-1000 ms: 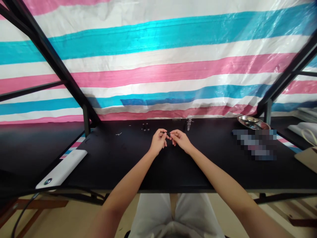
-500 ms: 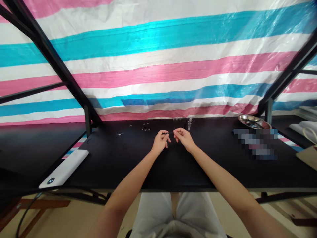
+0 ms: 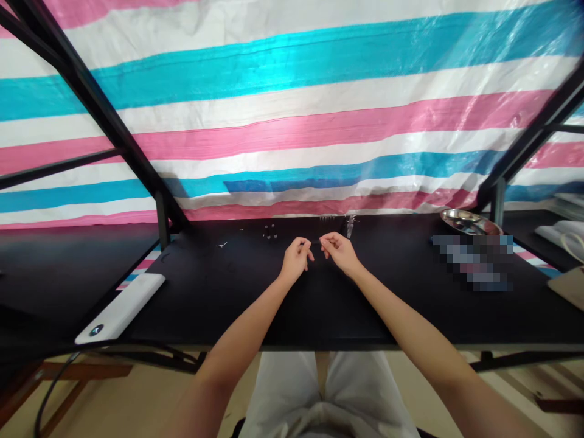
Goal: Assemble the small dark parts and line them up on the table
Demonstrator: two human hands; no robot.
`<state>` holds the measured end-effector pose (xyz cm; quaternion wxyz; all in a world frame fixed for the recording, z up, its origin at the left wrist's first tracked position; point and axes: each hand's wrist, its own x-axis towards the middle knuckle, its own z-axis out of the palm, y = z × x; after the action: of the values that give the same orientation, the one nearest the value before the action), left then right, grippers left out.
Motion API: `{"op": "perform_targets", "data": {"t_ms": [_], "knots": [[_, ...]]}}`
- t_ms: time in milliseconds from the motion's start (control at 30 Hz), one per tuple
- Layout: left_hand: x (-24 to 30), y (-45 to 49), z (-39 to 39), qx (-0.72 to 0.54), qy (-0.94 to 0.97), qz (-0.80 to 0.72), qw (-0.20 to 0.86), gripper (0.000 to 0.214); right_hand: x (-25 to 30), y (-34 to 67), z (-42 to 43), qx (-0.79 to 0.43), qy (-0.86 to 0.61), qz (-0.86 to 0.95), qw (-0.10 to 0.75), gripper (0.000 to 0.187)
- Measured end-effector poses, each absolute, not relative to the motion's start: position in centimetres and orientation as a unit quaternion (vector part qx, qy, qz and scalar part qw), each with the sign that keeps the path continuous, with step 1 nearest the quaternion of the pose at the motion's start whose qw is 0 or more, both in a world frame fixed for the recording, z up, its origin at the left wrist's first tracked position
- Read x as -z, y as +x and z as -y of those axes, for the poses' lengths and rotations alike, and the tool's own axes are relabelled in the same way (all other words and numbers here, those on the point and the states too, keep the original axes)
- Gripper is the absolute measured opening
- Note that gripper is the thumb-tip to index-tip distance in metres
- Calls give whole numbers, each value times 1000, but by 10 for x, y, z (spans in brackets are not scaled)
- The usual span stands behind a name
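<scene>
Between my two hands runs a thin dark strip (image 3: 316,242), hard to tell apart from the black table behind it. My left hand (image 3: 296,260) pinches its left end between thumb and forefinger. At the right end, my right hand (image 3: 339,252) is closed in a similar pinch, its other fingers curled. Both hands hover over the middle of the black table (image 3: 328,316). Just beyond the right hand lies a small clear-and-dark piece (image 3: 350,227) with white strands. Several small pale-tipped bits (image 3: 270,231) sit beyond the left hand.
A white power strip-like box (image 3: 123,307) lies at the table's left. On the right stands a shiny metal dish (image 3: 472,222), with a blurred patch in front of it. White scraps (image 3: 221,244) lie left of centre. A striped plastic sheet (image 3: 292,115) hangs behind.
The camera view has shifted slightly. My hands keep their pinch on the dark strip, with only small finger movements.
</scene>
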<state>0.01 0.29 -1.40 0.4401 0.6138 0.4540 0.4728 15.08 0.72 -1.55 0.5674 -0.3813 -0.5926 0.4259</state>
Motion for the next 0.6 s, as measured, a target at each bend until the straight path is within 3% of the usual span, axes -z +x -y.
{"op": "perform_targets", "data": {"t_ms": [600], "knots": [[11,2,1,-470,581,-465,475,48,13,150,-4,-421,-360,616,559,30]]}}
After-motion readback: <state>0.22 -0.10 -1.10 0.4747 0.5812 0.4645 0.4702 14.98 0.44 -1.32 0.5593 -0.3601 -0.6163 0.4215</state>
